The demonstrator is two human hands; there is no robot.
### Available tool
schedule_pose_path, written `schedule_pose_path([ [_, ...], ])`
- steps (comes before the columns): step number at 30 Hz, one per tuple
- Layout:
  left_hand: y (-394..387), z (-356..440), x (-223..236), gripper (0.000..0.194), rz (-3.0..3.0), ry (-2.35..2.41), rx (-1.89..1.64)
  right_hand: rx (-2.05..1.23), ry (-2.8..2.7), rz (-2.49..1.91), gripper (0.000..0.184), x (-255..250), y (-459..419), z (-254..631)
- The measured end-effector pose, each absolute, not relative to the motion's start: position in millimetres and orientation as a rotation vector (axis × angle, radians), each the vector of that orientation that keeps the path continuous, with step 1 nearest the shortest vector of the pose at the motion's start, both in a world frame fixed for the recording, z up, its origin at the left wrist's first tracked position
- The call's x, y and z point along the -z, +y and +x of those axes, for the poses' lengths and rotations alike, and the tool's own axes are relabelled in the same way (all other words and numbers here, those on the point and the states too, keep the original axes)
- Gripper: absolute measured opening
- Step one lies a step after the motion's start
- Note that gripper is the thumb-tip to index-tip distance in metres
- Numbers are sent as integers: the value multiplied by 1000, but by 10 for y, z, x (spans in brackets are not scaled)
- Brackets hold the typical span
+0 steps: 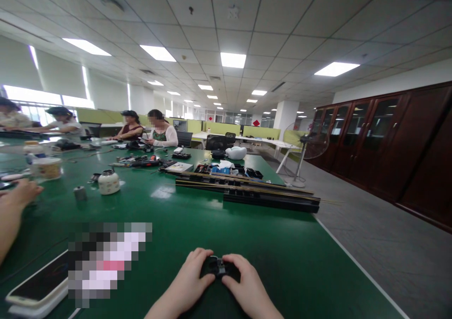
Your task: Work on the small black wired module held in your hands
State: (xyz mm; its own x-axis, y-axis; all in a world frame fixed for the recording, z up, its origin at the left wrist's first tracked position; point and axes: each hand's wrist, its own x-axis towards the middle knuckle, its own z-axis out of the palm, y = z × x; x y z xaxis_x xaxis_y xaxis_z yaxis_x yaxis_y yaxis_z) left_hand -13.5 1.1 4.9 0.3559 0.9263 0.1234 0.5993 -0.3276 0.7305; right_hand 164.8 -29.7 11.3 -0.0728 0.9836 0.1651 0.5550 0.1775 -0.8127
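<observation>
at the near side of the green surface [282, 243], the left hand [187, 279] and the right hand [250, 283] hold a small dark part [221, 267] between them. the left fingers are clamped on its left side, forefinger at the far edge and thumb at the near one; the right fingers are clamped on its right side in the same way. the part has a greyish middle, but its finer shape is too small to tell. i cannot tell whether it touches the surface or is held just above it.

to the left of the hands, apart from them, lies a phone [38, 279], screen up, its far right end covered by pixelation. farther off, at the left edge, a co-worker's hand [23, 192] shows; what its fingers hold i cannot tell. beyond that hand stands a tub [48, 168], with a grey cylinder [80, 193] and a white jar [108, 183] to the right, near each other.

on the far right of the surface lie long black rails [271, 203], with thin yellow rods [296, 190] along them. a flat box [179, 167] lies by their left end. four people [165, 135] sit at the far left. right of the surface, a fan [303, 154] stands on the floor, near dark red cabinets [409, 154].
</observation>
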Motion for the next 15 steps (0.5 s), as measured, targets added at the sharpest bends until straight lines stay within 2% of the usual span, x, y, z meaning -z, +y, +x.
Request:
schedule_pose_path([
  [7, 0, -139, -63, 34, 2063, 1299, -678, -737, -1729, -1505, 36, -102, -295, 1647],
  [15, -15, -127, -86, 53, 2040, 1325, -632, -721, -1737, -1494, 30, -135, -311, 1641],
])
